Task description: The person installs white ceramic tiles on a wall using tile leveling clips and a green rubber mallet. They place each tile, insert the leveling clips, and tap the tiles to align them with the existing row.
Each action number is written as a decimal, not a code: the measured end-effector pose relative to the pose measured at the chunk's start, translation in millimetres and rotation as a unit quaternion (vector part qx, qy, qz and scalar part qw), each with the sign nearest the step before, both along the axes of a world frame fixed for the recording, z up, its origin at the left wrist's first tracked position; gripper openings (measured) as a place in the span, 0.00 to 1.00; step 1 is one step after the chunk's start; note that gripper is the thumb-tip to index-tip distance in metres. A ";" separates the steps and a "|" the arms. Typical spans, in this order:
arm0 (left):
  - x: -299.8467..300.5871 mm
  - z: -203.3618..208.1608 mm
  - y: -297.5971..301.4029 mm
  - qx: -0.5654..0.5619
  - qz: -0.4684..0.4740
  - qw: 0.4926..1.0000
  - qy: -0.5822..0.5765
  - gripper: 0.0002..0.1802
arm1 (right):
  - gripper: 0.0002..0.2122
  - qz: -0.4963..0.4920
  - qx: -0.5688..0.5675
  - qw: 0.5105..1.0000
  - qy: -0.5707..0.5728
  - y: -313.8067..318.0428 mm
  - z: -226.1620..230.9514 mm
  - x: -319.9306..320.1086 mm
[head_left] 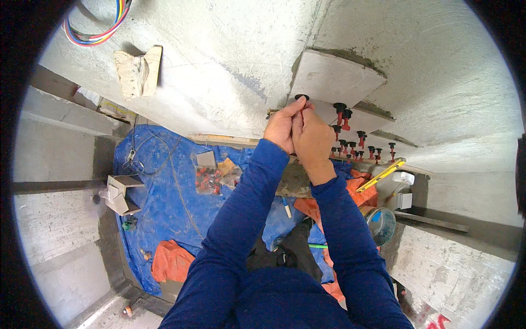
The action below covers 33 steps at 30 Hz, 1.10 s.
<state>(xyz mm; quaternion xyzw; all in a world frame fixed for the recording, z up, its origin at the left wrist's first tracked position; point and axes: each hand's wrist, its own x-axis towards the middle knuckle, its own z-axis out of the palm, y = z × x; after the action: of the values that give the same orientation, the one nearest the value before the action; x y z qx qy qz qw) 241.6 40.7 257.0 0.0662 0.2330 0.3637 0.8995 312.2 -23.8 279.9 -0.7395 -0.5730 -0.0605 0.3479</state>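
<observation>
Both my hands meet at the left edge of the pale wall tiles [335,74], fingers pressed together around a black-capped tile levelling clip [302,97]. My left hand [280,129] is closed with its thumb just under the black cap. Beside it, my right hand [314,138] is closed at the same clip, its fingertips partly hidden behind the knuckles. The clip's lower part cannot be seen between the fingers. To the right, several red tile levelling clips with black caps [347,118] stick out along the tile joints.
A blue tarp [164,192] covers the floor, with a bag of red and black pieces [209,180] on it. At the right are a yellow spirit level [381,176] and a bucket [380,227]. Coloured wires [90,39] hang out of the wall at the upper left.
</observation>
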 end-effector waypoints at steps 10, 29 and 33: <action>1.2 4.3 0.3 0.051 0.038 0.994 0.091 0.09 | 0.10 0.004 -0.001 1.000 0.001 1.0 -2.8 1.8; -11.6 28.3 0.7 0.145 -0.026 0.949 0.277 0.17 | 0.09 0.034 -0.016 0.998 0.060 -14.9 20.0 7.7; -23.2 32.3 -6.9 0.209 -0.052 0.915 0.343 0.26 | 0.11 -0.030 0.084 0.994 0.062 -40.2 58.0 39.2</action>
<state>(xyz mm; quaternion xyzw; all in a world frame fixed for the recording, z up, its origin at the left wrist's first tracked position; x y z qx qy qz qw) 218.3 33.8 289.3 0.3851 0.4418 0.3116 0.7480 351.4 -64.0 337.9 -0.7271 -0.5203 -0.0727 0.4418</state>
